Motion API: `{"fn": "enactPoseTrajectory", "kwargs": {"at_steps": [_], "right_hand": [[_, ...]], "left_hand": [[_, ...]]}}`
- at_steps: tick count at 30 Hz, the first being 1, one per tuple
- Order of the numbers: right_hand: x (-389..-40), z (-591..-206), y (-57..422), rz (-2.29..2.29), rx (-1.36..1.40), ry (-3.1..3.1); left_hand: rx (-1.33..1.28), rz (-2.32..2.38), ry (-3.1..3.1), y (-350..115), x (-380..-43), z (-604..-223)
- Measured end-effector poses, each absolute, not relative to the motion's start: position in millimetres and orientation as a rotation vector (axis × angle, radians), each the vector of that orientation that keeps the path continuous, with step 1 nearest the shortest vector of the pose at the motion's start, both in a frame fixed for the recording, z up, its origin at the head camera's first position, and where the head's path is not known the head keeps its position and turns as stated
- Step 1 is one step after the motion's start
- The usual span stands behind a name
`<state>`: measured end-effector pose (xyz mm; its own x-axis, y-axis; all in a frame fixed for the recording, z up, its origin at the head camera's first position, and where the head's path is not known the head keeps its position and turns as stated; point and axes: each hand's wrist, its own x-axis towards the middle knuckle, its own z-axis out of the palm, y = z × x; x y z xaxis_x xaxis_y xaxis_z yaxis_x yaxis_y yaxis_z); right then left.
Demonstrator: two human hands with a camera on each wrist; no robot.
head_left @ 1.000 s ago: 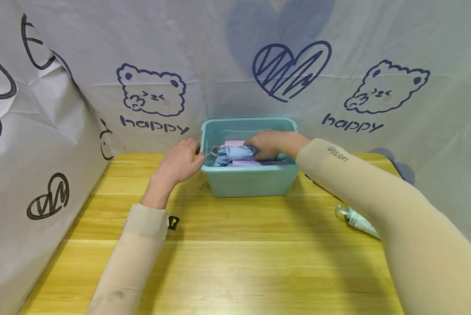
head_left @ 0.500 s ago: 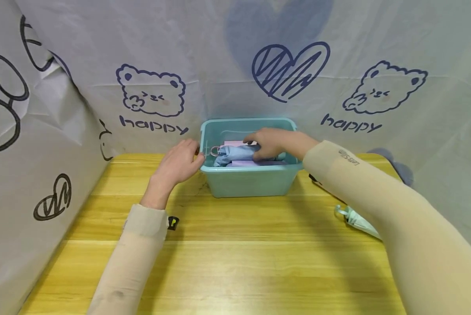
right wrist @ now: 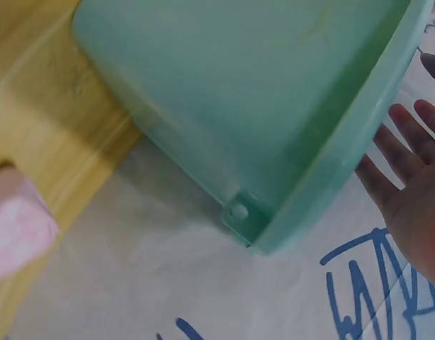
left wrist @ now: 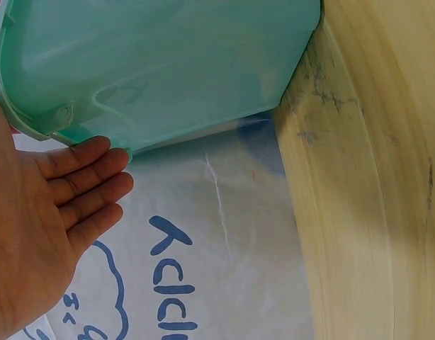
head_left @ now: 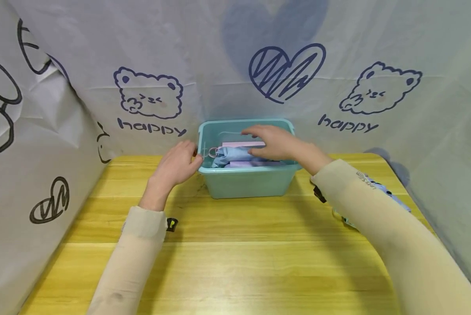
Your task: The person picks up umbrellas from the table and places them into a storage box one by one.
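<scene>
A teal plastic bin (head_left: 247, 183) stands on the table against the back sheet. Inside it lies a blue fabric bundle (head_left: 233, 154), rolled like a folded umbrella, with a pink ring (head_left: 213, 152) near its left end. Pink and lilac pieces (head_left: 255, 164) show beside it. My left hand (head_left: 178, 162) rests at the bin's left rim; in the left wrist view its fingers lie straight along the outer wall. My right hand (head_left: 276, 142) hovers above the right part of the bin, holding nothing, its fingers (right wrist: 398, 152) extended and spread.
At the right, partly behind my right sleeve, lie a blue patterned item (head_left: 390, 194), a small mint item (head_left: 347, 222) and a dark piece (head_left: 319, 194). A small black piece with a yellow mark (head_left: 172, 224) lies by my left wrist. A printed sheet (head_left: 219, 65) hangs behind the table.
My right hand has let go of the blue bundle and risen, opening its fingers and drawing slightly right. The bundle stays in the bin. My left hand has stayed at the rim.
</scene>
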<state>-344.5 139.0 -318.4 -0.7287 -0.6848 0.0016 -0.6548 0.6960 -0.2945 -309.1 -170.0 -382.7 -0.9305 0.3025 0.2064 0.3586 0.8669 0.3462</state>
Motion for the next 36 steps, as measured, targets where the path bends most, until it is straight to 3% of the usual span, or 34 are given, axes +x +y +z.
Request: {"fn": "enactPoseTrajectory", "kwargs": {"at_steps": [24,36], "right_hand": [[-298.9,-365.7,222.0,-1.369,-0.858,2.980],[-283.5,-380.1,277.2,-1.236,-0.587,3.098]], "left_hand": [[-0.514,-0.600,-2.878,-169.3,-308.2,-385.4],[-0.518,-0.596,-2.876,-168.8,-307.7,-384.9]]}}
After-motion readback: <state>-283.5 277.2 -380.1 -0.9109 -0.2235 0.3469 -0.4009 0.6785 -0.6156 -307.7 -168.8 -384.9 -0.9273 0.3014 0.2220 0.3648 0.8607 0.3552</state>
